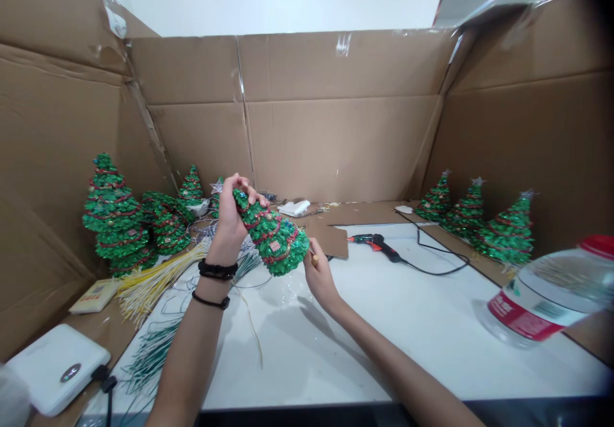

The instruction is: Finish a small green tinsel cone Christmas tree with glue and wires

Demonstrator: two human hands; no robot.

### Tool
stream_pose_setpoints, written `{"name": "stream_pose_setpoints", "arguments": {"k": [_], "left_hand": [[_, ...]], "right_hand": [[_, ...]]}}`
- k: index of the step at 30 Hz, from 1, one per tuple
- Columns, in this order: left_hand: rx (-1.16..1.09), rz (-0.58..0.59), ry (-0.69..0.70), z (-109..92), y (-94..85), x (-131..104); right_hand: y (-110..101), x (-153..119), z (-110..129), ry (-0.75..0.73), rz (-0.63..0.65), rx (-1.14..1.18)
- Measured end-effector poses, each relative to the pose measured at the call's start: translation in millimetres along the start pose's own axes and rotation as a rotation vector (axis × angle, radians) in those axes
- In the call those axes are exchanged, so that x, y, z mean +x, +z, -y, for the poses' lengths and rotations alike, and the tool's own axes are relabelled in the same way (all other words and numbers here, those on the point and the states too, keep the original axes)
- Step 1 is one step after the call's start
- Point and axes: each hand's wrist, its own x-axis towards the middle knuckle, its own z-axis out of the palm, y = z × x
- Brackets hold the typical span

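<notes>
My left hand (233, 213) grips a small green beaded Christmas tree (275, 235) near its top, from the left. The tree is tilted above the table, its tip to the upper left and its wide base to the lower right. Red garland and small ornaments wind around it. My right hand (320, 280) is closed at the base. From its fingers sticks the end of a tan wooden handle (315, 260); the rest is hidden by the hand and the tree.
A glue gun (377, 243) with a black cord lies beside a cardboard piece (336, 240). Finished trees (508, 227) stand right, behind a clear plastic jar (532, 299). More trees (112, 213), yellow stems (153, 280), green wires (156, 353) and a white device (60, 366) are left. Cardboard walls surround the table.
</notes>
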Motion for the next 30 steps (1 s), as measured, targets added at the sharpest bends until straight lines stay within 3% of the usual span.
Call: {"name": "stream_pose_setpoints", "arguments": {"k": [6,10,15,17,20,23,25,27,30], "left_hand": [[-0.008,0.004,0.009,-0.5,1.2,-1.5],[-0.039,-0.045,0.019,-4.0,-0.6,-0.3],[-0.081,-0.118,0.064,-14.3,-11.4,4.9],[-0.067,-0.131,0.086,-21.1,-15.8,5.1],[-0.004,-0.118,0.135,-33.7,-18.8,1.0],[0.112,-0.024,0.148,-44.0,-16.1,-6.5],[0.216,0.101,0.092,-44.7,-11.3,-11.9],[0.312,0.26,0.0,-37.5,-4.4,-17.3],[0.392,0.513,-0.133,-10.9,9.6,-25.3]], "right_hand": [[-1.7,1.9,-1.3,0.028,0.014,0.038],[-2.8,1.4,4.7,0.083,0.185,0.045],[0.1,-0.4,5.4,0.219,0.512,0.126],[0.1,1.3,-1.1,0.281,0.554,0.156],[-6.4,10.3,-16.3,0.369,0.508,0.158],[-20.0,24.3,-30.1,0.381,0.386,0.175],[-30.2,33.0,-35.0,0.386,0.308,0.208],[-39.0,39.3,-37.0,0.402,0.259,0.251],[-48.9,44.1,-40.4,0.449,0.221,0.29]]}}
